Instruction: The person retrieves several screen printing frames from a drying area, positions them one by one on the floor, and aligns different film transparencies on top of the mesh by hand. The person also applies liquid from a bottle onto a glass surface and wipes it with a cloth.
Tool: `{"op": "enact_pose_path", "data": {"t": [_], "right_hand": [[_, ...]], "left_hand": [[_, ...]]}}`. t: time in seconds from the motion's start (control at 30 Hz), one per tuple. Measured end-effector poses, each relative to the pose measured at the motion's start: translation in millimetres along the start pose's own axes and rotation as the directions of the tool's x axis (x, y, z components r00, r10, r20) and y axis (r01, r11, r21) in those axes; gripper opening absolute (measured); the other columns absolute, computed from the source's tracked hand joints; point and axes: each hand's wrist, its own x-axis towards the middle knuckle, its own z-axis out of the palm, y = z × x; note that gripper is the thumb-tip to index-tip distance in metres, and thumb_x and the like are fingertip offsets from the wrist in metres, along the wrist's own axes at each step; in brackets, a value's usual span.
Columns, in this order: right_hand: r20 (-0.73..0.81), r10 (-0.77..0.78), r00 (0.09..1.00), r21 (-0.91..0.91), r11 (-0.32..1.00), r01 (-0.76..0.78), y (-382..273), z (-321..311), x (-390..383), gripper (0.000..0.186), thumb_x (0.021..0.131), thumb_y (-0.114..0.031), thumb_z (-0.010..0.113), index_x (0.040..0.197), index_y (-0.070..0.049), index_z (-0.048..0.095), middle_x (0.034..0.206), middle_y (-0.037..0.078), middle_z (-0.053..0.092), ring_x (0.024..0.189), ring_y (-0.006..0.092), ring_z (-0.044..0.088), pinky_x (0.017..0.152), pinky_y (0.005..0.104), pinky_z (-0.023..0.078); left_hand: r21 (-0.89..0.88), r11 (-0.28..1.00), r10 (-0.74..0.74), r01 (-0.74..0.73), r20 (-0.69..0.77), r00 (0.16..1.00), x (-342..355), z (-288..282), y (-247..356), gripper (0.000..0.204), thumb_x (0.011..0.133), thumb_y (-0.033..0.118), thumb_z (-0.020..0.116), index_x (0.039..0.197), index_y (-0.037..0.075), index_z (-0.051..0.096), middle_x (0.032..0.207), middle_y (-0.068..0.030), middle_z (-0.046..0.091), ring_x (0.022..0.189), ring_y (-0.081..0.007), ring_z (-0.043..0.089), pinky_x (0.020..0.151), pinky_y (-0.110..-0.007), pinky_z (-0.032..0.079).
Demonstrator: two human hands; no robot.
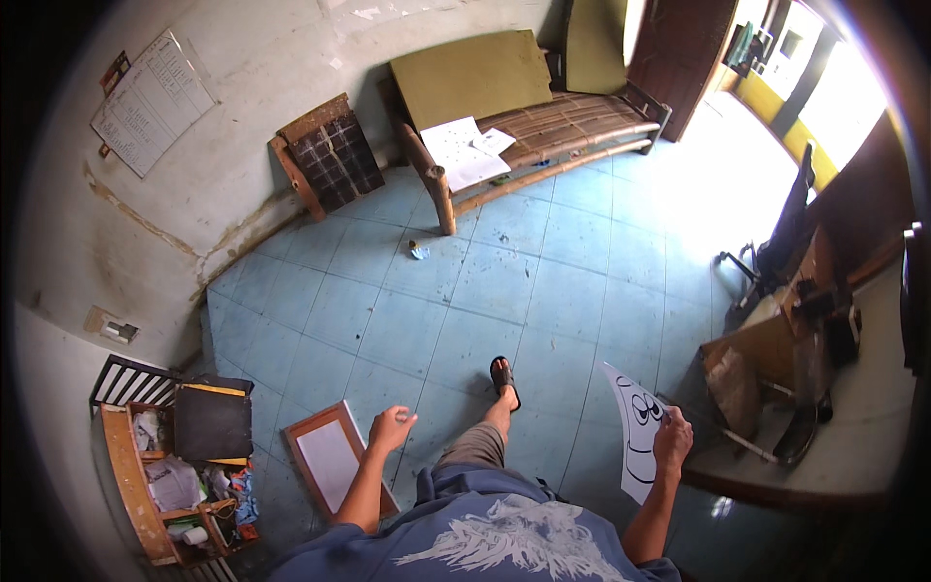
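Observation:
In my right hand [673, 438] hangs a white sheet of paper [635, 456] with a cartoon face drawn in thick black lines. The fingers grip its right edge, and the sheet bends a little. My left hand [391, 428] is raised with its fingers curled together; what they hold, if anything, is too small to make out. Beside and partly behind my left forearm is a wooden-framed board [300, 444] with a blank white sheet [330, 456] on it. I cannot tell what the board rests on.
A bamboo bench [582, 114] with white papers [461, 155] and cushions stands against the far wall. At lower left is a cluttered wooden shelf [141, 504]. A table [853, 436] and a black chair [786, 223] stand right. A small crumpled scrap [419, 252] lies on the tiles.

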Motion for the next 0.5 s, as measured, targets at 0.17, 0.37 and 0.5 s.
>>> {"op": "enact_pose_path", "data": {"t": [0.17, 0.37, 0.5], "right_hand": [[0.003, 0.018, 1.0, 0.08, 0.997, -0.018, -41.6, 24.3, 141.4, 0.014, 0.086, -0.014, 0.06, 0.095, -0.003, 0.063, 0.085, 0.022, 0.066, 0.083, 0.0431, 0.062, 0.07, 0.0485, 0.047], [0.037, 0.013, 0.999, 0.107, 0.994, -0.017, -93.3, 31.9, 298.6, 0.027, 0.088, -0.016, 0.06, 0.105, 0.005, 0.061, 0.09, 0.027, 0.065, 0.088, 0.044, 0.062, 0.073, 0.0461, 0.048], [0.075, 0.002, 0.997, 0.195, 0.981, -0.017, -128.7, 43.4, 400.0, 0.031, 0.088, -0.016, 0.06, 0.11, 0.006, 0.061, 0.094, 0.028, 0.065, 0.09, 0.0432, 0.063, 0.075, 0.0453, 0.049]], "left_hand": [[0.069, 0.99, -0.125, 0.119, 0.078, 0.989, 104.0, 12.1, 44.1, 0.052, 0.081, 0.042, 0.069, 0.116, 0.004, 0.062, 0.104, -0.0137, 0.07, 0.096, -0.0298, 0.066, 0.083, -0.039, 0.051], [-0.041, 0.992, -0.117, 0.121, 0.087, 0.989, 235.8, 9.4, 160.4, 0.054, 0.082, 0.045, 0.068, 0.116, 0.004, 0.062, 0.105, -0.0148, 0.069, 0.096, -0.0288, 0.066, 0.084, -0.038, 0.051], [-0.076, 0.977, -0.191, 0.2, 0.107, 0.976, 314.3, 4.0, 212.1, 0.052, 0.081, 0.045, 0.069, 0.114, 0.005, 0.064, 0.103, -0.0153, 0.07, 0.097, -0.0289, 0.066, 0.084, -0.037, 0.051]]}}
